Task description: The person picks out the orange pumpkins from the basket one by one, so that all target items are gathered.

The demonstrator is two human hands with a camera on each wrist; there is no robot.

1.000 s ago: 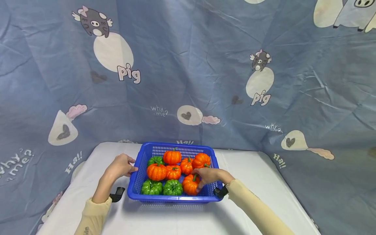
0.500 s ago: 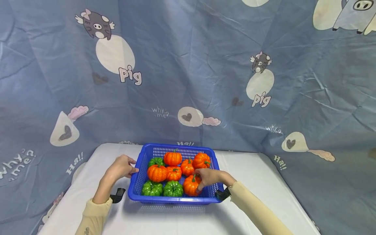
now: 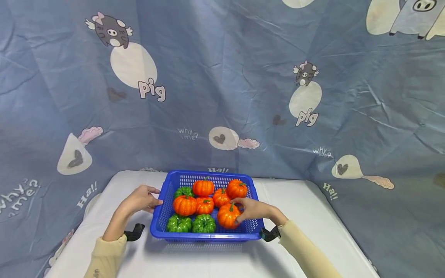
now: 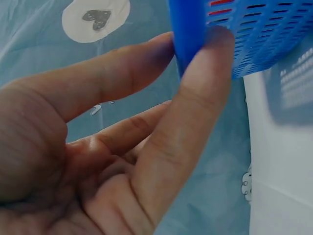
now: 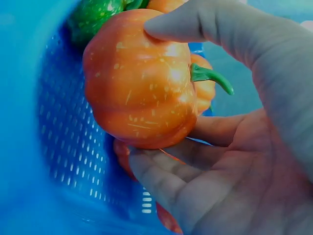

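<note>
A blue plastic basket [image 3: 208, 235] with perforated sides holds several small pumpkins, orange and green. At its left side my left hand [image 3: 140, 200] pinches the rim; the left wrist view shows the thumb and a finger on either side of the blue rim [image 4: 188, 34]. My right hand [image 3: 256, 210] holds an orange pumpkin [image 3: 227, 217] at the basket's front right. In the right wrist view that orange pumpkin [image 5: 139, 83] sits between thumb and fingers, its green stem towards the palm. Its underside is hidden in the head view.
Two green pumpkins [image 3: 204, 223] lie along the front of the basket, and several orange ones [image 3: 185, 205] lie behind. A white-covered table [image 3: 288, 208] bears the basket. Behind stands a blue printed cloth [image 3: 222, 88].
My right hand has raised the orange pumpkin slightly and shifted a little to the right. The left hand keeps its place at the rim. The head view has shifted slightly.
</note>
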